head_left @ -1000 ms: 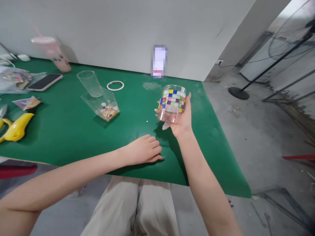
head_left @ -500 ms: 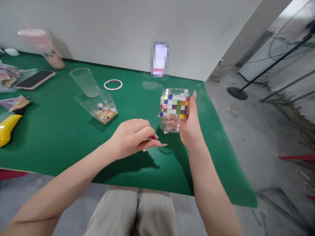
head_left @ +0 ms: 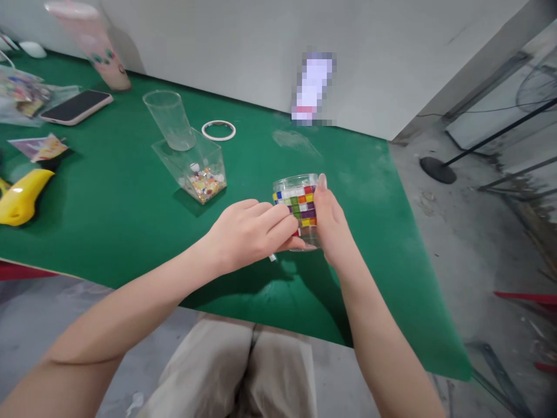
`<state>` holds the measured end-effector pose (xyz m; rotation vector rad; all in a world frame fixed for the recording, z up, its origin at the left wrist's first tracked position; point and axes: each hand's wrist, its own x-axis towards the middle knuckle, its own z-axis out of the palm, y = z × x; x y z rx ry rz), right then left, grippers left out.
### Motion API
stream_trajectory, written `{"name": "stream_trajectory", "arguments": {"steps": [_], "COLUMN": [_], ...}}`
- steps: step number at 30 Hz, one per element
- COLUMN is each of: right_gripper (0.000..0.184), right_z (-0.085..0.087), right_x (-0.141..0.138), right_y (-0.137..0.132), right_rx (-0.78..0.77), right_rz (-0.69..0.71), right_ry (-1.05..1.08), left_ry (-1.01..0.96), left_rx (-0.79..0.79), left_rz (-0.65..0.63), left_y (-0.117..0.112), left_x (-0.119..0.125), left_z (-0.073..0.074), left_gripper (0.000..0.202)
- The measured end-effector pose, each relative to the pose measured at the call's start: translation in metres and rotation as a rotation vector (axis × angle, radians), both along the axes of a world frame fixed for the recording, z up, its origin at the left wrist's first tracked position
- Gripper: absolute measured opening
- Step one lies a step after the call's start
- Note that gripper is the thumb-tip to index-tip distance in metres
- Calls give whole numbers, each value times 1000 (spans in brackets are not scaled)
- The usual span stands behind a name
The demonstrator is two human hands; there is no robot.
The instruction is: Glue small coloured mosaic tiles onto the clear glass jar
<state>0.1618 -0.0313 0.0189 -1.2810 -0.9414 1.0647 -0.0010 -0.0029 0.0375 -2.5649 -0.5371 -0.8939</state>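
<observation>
A clear jar has rows of small coloured square mosaic tiles around its upper part. My right hand wraps its right side, thumb up near the rim, holding it a little above the table. At the jar's front left, my left hand is closed in a pinch on a red mosaic tile, close against the glass below the tile rows. Whether the tile touches the jar is hard to tell. The left fingers cover part of the rows. Just under that hand shows a small white piece.
On the green table stand a clear tray of loose tiles, a clear cup, a white ring, a dark phone, a pink tumbler and a yellow-handled tool. A lit, blurred phone leans on the wall.
My left hand has moved up and right with the red tile, from apart to against the jar. The jar has turned and sits slightly lower. The view has shifted.
</observation>
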Motion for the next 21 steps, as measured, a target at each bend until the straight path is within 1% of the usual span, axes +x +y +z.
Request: {"name": "stream_trajectory", "arguments": {"steps": [3,6,9,11,13,15,19,21], "right_gripper": [36,37,40,46,52,56,64,68], "right_z": [-6,-9,-8,-4,0,2,3,3], "right_x": [0,-1,-1,0,2,3,3,3], "right_y": [2,3,6,10,13,16,19,20], "right_rx": [-16,-22,-62,-123,-175,-225,-356,-389], "right_rz": [45,71,72,95,117,116,110,112], "right_ry": [58,126,169,209,264,293,242,211], "left_ry": [-4,-37,-108,-165,-227,-297,-421,-460], "left_rx": [-5,24,30,-15,-100,-223,-519,-663], "left_rz": [21,8,-25,-55,-87,-110,-91,-94], "left_y": [2,4,5,4,4,4,8,10], "left_x": [-2,-2,-1,0,0,1,2,2], "left_z": [0,-1,-2,-3,-4,-5,-4,-2], "left_gripper": [41,42,38,33,28,26,30,33]}}
